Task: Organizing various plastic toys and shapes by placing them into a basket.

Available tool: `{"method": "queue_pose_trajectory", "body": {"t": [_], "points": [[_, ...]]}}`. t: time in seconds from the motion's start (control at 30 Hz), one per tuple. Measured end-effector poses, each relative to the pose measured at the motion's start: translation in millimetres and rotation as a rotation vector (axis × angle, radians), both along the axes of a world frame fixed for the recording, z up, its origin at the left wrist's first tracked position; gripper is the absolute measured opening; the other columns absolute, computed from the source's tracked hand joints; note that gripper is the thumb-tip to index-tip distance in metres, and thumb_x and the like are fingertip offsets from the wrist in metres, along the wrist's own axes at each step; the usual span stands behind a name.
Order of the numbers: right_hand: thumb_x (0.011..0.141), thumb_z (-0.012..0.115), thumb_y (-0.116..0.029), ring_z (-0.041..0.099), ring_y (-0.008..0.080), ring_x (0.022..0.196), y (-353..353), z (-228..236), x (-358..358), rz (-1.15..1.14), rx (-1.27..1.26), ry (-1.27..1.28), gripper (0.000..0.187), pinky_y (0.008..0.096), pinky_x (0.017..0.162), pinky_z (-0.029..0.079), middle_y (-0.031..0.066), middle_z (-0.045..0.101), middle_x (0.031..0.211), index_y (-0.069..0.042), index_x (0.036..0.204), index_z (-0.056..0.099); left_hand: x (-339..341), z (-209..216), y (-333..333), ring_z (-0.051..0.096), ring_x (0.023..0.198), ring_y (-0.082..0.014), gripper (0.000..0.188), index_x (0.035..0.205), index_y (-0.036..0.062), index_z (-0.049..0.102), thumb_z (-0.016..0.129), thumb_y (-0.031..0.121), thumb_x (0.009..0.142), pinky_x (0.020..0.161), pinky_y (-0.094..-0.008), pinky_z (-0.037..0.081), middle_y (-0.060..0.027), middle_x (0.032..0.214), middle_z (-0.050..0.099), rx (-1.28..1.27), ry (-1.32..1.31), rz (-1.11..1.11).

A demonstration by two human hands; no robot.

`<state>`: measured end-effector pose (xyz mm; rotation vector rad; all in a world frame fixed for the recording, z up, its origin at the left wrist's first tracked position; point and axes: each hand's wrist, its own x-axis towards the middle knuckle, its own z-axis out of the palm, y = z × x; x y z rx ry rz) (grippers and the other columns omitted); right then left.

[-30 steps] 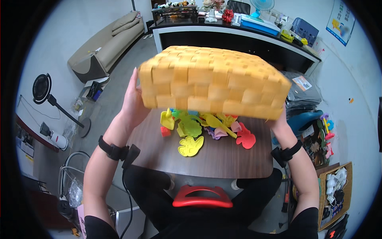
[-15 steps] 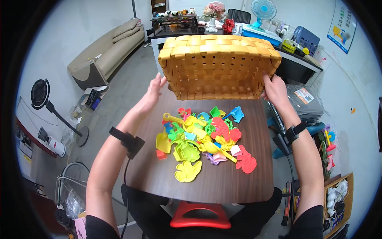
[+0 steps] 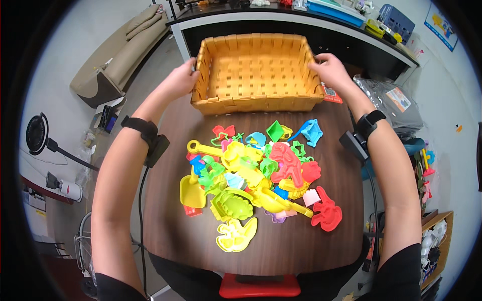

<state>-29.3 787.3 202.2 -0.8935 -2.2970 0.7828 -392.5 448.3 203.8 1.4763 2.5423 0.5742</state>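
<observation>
Hands bracket the woven orange basket (image 3: 257, 72) at the far edge of the tabletop (image 3: 165, 226), one on each short side, which keeps it level and upright with its mouth facing you. Your left hand (image 3: 182, 80) curls over the left rim, fingers wrapped on the wall near the far-left corner of the table. The basket itself sits down on the wood, its near wall just beyond the pile, and nothing lies inside it; only the woven floor shows.

Toward the middle of the tabletop, the plastic moulds (image 3: 253, 178) lie loose in a heap: a yellow spade (image 3: 192, 190) at the left edge of the pile, green and yellow shapes in the centre, a red cutter (image 3: 327, 213) at the right. Your right hand (image 3: 329, 70) clasps the right rim the same way.
</observation>
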Motion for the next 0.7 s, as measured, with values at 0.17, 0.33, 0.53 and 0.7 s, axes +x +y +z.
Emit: {"method": "queue_pose_trajectory", "body": {"t": [0.17,0.33,0.53,0.7], "points": [[0.097,0.077,-0.023,0.074,0.0300,0.107,-18,-24,7,0.070,0.123,-0.174,0.070,0.0404,0.097,0.059,0.0172,0.078,0.118,-0.002,0.161,0.060,19,-29,6,0.072,0.130,-0.0458,0.072,0.176,-0.0008,0.033,0.056,0.026,0.114,0.111,-0.0502,0.056,-0.0344,0.144,0.071,-0.008,0.009,-0.058],[0.096,0.069,-0.022,0.070,0.0451,0.139,-28,-7,23,-0.146,0.262,-0.192,0.082,0.0503,0.119,0.055,0.0345,0.073,0.142,0.001,0.170,0.044,61,6,7,0.073,0.128,-0.0452,0.078,0.182,0.0035,0.023,0.051,0.026,0.113,0.111,-0.0485,0.057,-0.0339,0.145,0.072,-0.056,-0.038,-0.011],[0.101,0.058,-0.025,0.069,0.0499,0.137,-23,-38,58,-0.035,0.037,-0.265,0.084,0.0495,0.119,0.055,0.0402,0.070,0.143,0.009,0.173,0.034,64,-17,6,0.073,0.128,-0.0471,0.077,0.182,0.0045,0.023,0.049,0.023,0.112,0.112,-0.0500,0.056,-0.0349,0.141,0.073,-0.039,0.094,-0.078],[0.105,0.053,-0.019,0.072,0.0520,0.129,-71,-37,82,-0.034,0.074,-0.275,0.079,0.0544,0.113,0.057,0.0413,0.072,0.135,0.009,0.175,0.029,51,-44,-26,0.072,0.130,-0.0478,0.077,0.182,0.0046,0.021,0.048,0.022,0.112,0.114,-0.0515,0.056,-0.0344,0.145,0.071,0.006,0.111,-0.069]]}}
